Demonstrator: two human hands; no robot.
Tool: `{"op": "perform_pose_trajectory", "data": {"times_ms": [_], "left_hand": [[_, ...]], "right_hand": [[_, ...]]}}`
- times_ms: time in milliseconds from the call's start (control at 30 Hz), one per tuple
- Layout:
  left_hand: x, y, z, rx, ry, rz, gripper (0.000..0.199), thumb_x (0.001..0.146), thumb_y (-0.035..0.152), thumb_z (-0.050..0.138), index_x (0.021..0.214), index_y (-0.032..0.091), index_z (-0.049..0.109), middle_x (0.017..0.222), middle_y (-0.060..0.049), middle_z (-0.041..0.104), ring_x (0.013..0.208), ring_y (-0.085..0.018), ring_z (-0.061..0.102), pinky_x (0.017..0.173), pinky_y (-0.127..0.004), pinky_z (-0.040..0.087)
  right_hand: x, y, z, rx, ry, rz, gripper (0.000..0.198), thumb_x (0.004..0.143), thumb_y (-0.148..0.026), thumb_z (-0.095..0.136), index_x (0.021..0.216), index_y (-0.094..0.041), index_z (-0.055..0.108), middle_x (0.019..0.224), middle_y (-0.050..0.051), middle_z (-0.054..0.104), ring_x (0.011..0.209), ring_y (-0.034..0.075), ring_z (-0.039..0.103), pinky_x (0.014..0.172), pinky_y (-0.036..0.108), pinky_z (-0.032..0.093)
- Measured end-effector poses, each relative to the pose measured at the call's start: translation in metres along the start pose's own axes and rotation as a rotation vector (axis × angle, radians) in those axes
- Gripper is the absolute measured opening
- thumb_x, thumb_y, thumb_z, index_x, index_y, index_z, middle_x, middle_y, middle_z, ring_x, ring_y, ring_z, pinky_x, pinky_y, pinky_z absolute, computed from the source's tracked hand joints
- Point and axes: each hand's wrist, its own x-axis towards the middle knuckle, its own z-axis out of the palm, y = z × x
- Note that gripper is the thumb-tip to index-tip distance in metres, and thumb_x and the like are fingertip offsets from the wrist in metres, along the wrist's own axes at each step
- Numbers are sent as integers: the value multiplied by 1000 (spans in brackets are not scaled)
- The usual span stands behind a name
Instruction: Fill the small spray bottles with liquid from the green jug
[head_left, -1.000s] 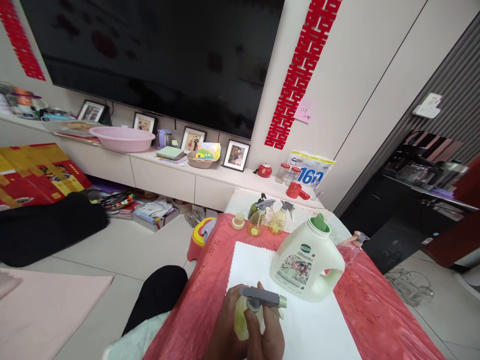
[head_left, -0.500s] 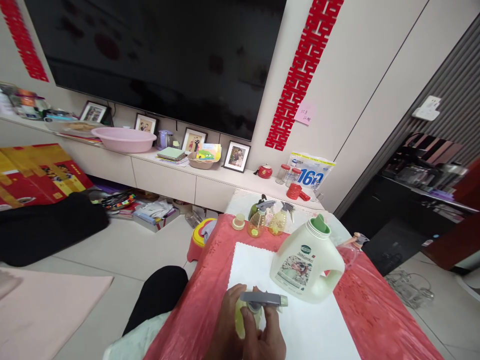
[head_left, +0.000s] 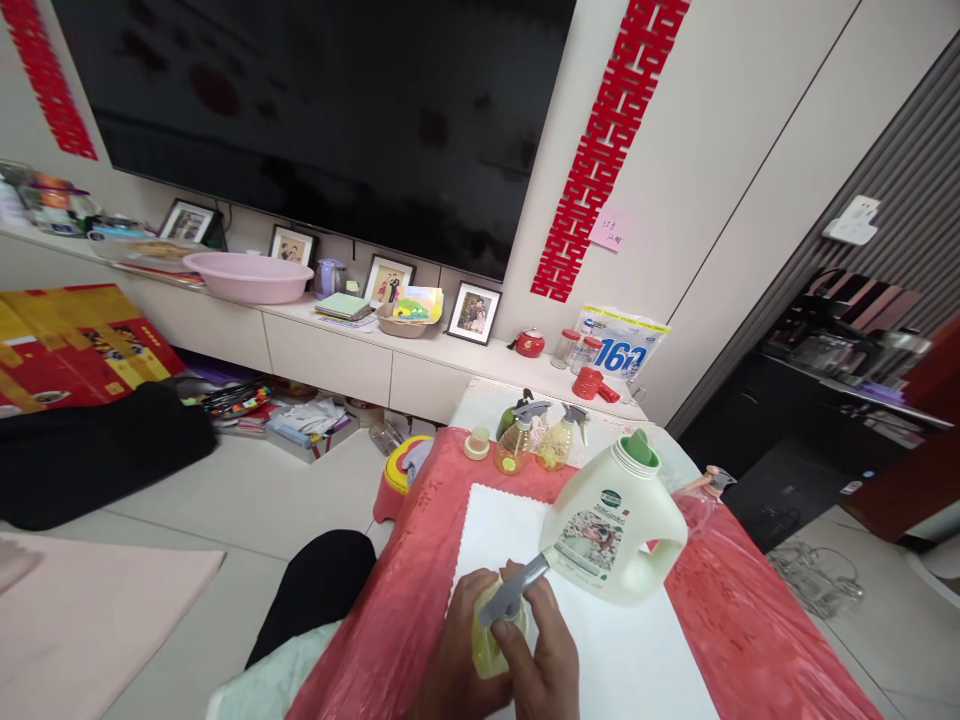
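Low in the view, my left hand (head_left: pixel 454 640) is closed round a small clear spray bottle (head_left: pixel 487 652) with yellowish liquid in it. My right hand (head_left: pixel 549 645) pinches the grey trigger sprayer (head_left: pixel 516 590) on its neck, thumb in front and fingers behind. The nozzle points up and to the right. Just beyond the hands, a large pale green detergent jug (head_left: pixel 592 535) stands uncapped at the top, a green spout showing in its mouth. A white sheet (head_left: pixel 495 520) lies under the jug and below the hands.
Two spray bottles (head_left: pixel 514 448) with yellowish contents stand at the table's far end, beside a small cap (head_left: pixel 477 444). A pink spray bottle (head_left: pixel 699 510) is right of the jug. Red cloth (head_left: pixel 397 600) covers the table. A red and yellow stool (head_left: pixel 394 480) stands left of it.
The trigger sprayer has turned anticlockwise in the view, its nozzle swinging from pointing right to pointing up and right. My right hand has shifted slightly with it; the jug stays put.
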Motion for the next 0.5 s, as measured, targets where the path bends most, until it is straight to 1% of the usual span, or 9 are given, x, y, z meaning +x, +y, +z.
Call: {"op": "perform_pose_trajectory", "data": {"times_ms": [33,100,167,200,267,367,433,500], "left_hand": [[0,0,1,-6,-2,19,62,72,46,79,128,29,59,115,-11,68,106,-35,68,94,-53,60],[0,-1,3,-23,-13,42,62,71,47,79,126,27,59,113,-10,68,102,-32,69,90,-47,62],[-1,-3,5,-37,4,42,64,71,48,78,126,26,56,113,-11,68,102,-31,69,90,-46,62],[-2,-4,6,-36,23,40,67,70,48,79,128,25,55,114,-12,67,104,-32,69,92,-47,62],[-3,-5,7,-20,57,35,71,69,49,80,129,22,53,115,-14,66,105,-33,69,93,-48,61],[-3,-6,7,3,54,33,67,70,51,80,125,21,56,111,-14,67,102,-33,70,91,-48,62],[-2,-4,7,-10,47,33,65,71,52,79,124,21,57,109,-13,67,100,-32,70,91,-47,62],[0,-2,5,-38,41,26,67,70,52,80,125,22,56,110,-13,67,100,-31,70,91,-47,62]], "right_hand": [[2,0,-2,10,-15,-16,37,98,-53,59,116,-22,70,123,4,59,120,20,55,104,24,45],[4,0,-6,27,-55,-37,39,100,-56,57,114,-22,71,114,5,59,111,19,57,96,24,48],[4,2,-8,28,-70,-52,40,101,-56,54,115,-22,71,109,5,59,104,18,58,91,24,49],[3,3,-8,18,-56,-60,41,102,-56,54,116,-22,70,110,5,59,105,18,58,93,24,48],[1,6,-6,-16,4,-66,41,101,-57,55,117,-23,69,117,5,60,114,19,56,100,26,45],[-3,13,-4,-54,81,-40,42,101,-58,54,118,-23,68,124,4,59,121,20,53,113,30,37],[-5,16,-3,-45,66,-23,42,101,-58,53,117,-23,67,123,3,60,119,20,54,117,33,34],[-6,18,-3,-25,30,-6,42,101,-58,52,117,-22,68,122,4,60,118,20,55,116,33,36]]}}
